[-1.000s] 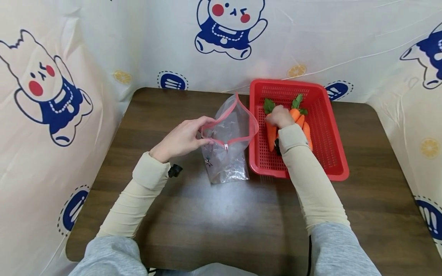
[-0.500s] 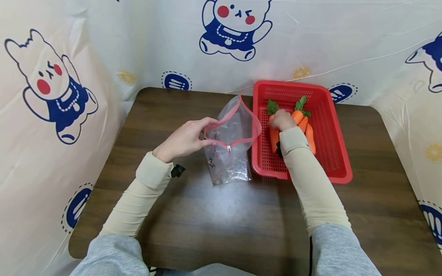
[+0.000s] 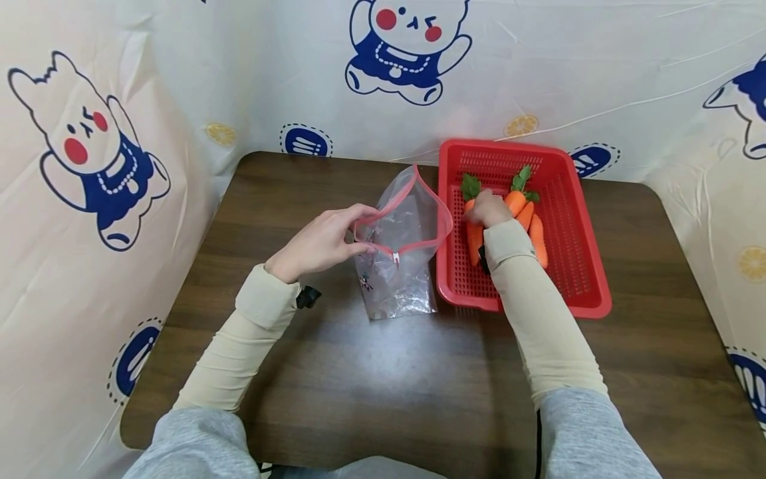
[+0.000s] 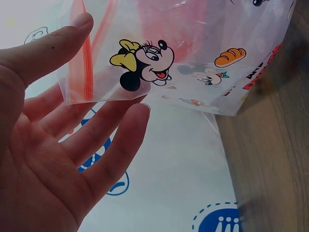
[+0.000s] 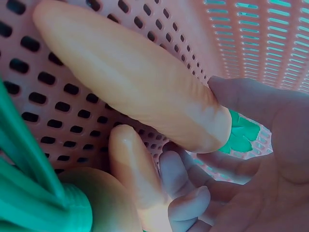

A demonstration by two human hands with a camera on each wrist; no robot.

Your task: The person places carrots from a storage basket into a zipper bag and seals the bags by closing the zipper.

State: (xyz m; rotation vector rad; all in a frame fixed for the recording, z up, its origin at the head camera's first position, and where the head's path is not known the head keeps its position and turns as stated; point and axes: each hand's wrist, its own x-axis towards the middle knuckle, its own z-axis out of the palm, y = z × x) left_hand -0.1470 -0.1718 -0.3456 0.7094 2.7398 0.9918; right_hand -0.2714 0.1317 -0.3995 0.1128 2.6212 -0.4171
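A clear zip bag (image 3: 397,279) with a pink rim and white slider stands with its mouth spread wide. My left hand (image 3: 320,241) holds the rim at its left side, thumb at the near edge and fingers at the far edge. Cartoon prints on the bag (image 4: 193,53) show in the left wrist view. Inside the red basket (image 3: 583,273), my right hand (image 3: 491,209) grips a carrot (image 5: 135,77) near its leafy end, thumb on one side and fingers on the other. From the head, that hand partly hides the carrots.
More carrots (image 3: 536,239) lie beside the right hand, some with green leaves (image 3: 520,177). The basket stands close to the bag's right side, on a dark wooden table (image 3: 359,392). A printed curtain (image 3: 269,80) rises behind the table's back edge.
The head view has shifted slightly, so everything appears a little farther right than one second ago. Both hands keep nearly the same places at the bag and in the basket.
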